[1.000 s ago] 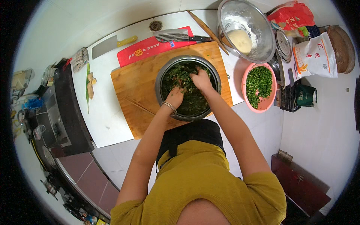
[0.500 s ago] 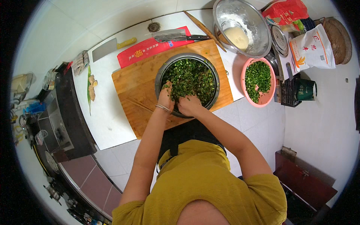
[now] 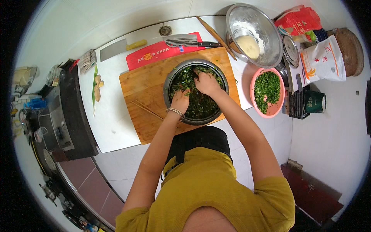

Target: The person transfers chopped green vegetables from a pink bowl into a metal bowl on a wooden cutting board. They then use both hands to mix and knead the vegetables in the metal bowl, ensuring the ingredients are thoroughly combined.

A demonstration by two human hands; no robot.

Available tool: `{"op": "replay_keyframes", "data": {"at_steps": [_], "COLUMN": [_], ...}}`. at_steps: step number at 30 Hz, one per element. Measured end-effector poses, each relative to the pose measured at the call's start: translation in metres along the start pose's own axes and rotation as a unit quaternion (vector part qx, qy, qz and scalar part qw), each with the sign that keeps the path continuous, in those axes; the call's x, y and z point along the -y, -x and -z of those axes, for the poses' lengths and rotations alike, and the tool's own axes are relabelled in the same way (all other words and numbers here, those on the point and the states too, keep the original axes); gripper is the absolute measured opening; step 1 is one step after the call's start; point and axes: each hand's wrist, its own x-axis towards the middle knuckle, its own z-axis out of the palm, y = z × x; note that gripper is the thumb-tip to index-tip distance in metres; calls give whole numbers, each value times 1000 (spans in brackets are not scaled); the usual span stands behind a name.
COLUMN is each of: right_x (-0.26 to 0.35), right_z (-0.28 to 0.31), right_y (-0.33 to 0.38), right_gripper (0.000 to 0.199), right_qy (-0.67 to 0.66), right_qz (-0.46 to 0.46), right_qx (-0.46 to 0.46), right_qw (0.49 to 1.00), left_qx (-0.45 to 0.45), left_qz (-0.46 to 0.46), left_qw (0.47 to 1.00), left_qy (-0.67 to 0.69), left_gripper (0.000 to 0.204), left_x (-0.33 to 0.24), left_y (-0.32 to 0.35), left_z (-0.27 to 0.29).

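Moved up from the near side of the bowl [image 3: 198,121], the left hand [image 3: 179,102] and, beyond it, the right hand [image 3: 207,83] are dipping into chopped greens [image 3: 198,105]; whether gripping, one cannot tell. The bowl is sitting on a wooden board [image 3: 143,87]; behind, a slotted knife [image 3: 180,40] is lying across red wrapping [image 3: 143,58].

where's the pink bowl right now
In the head view, the pink bowl, holding chopped greens, is to the right of the wooden board, just below the large steel bowl in the picture.
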Motion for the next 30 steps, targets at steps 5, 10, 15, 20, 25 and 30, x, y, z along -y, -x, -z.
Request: {"op": "replay_keyframes", "data": {"at_steps": [5, 10, 15, 20, 25, 30], "right_x": [-10, -1, -4, 7, 19, 16], "right_z": [-32, -15, -25, -37, -50, -32], "right_y": [-52, -61, -8, 53, 45, 55], "right_gripper": [38, 42, 33, 33, 33, 29], "right_qy": [19, 16, 128, 194, 168, 162], "right_qz": [1, 29, 150, 152, 120, 162], "right_qx": [63, 123, 90, 117, 174, 153], "right_qw": [998, 992, 976, 962, 963, 961], "left_qx": [174, -93, -80, -57, 74, 198], "left_qz": [108, 464, 431, 358, 199, -16], "left_qw": [979, 523, 497, 550, 875, 980], "left_qy": [-2, 709, 749, 752, 434, -27], "left_gripper": [27, 37, 36, 33, 28, 26], "left_x": [-3, 1, 12, 10, 45, 20], "left_y": [-19, -30, -32, -28, -32, -47], "left_z": [24, 14, -8, -4, -53, 38]}}
